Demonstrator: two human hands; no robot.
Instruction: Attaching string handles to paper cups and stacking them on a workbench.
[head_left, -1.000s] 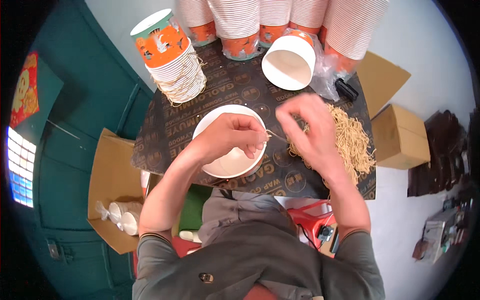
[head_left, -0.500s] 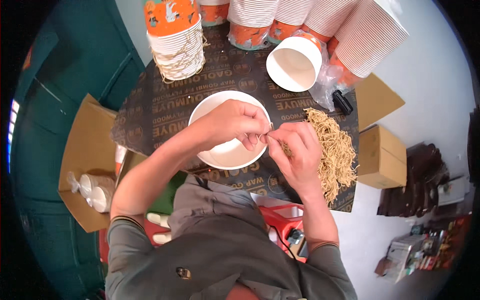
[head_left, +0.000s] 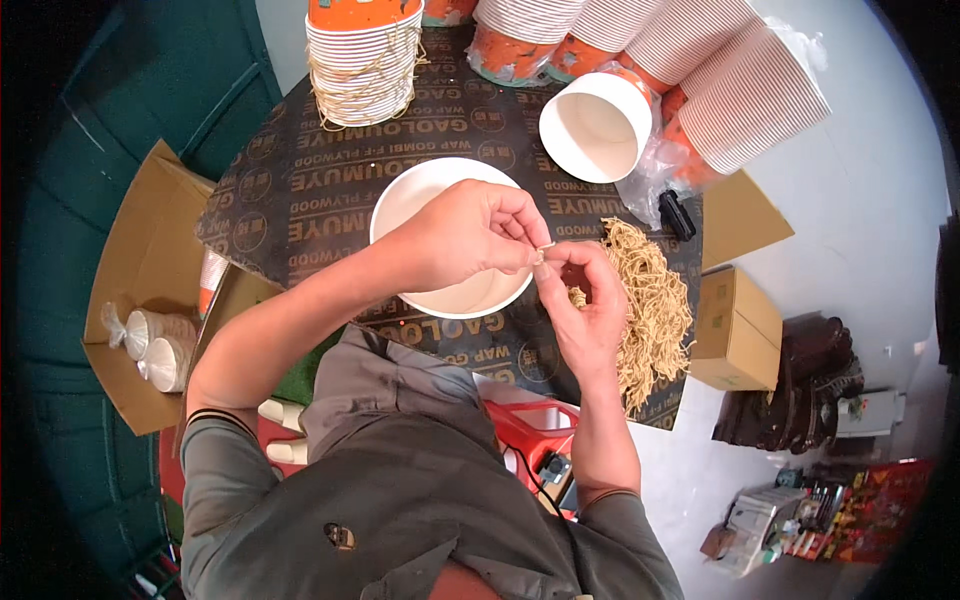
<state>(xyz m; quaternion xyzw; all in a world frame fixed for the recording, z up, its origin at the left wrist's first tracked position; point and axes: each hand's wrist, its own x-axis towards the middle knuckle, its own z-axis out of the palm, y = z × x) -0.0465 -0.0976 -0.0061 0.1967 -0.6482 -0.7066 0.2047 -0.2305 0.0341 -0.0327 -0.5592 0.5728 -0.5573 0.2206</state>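
Observation:
Over the right part of a white paper tub point(head_left: 425, 185), my left hand point(head_left: 490, 228) and my right hand point(head_left: 588, 305) meet at their fingertips. Both are closed in a pinch on a thin tan cord point(head_left: 541, 257), of which only a small pale bit shows. More cord lies tucked inside my right palm, partly hidden by the fingers. Just right of that hand a loose pile of tan cords point(head_left: 650, 310) spreads over the table's right side. The tub stands upright, with its inside showing.
A dark printed board tabletop point(head_left: 330, 200) bears everything. At the far left a stack of tubs point(head_left: 362, 80) is draped with cords. Several tub stacks point(head_left: 740, 100) line the far edge, beside a tipped tub point(head_left: 595, 128) and a black object point(head_left: 676, 215). Cardboard boxes point(head_left: 738, 330) flank the table.
The whole view has shifted a little. My fingertips have come together, and the left hand has turned, with its thumb now against the right fingers.

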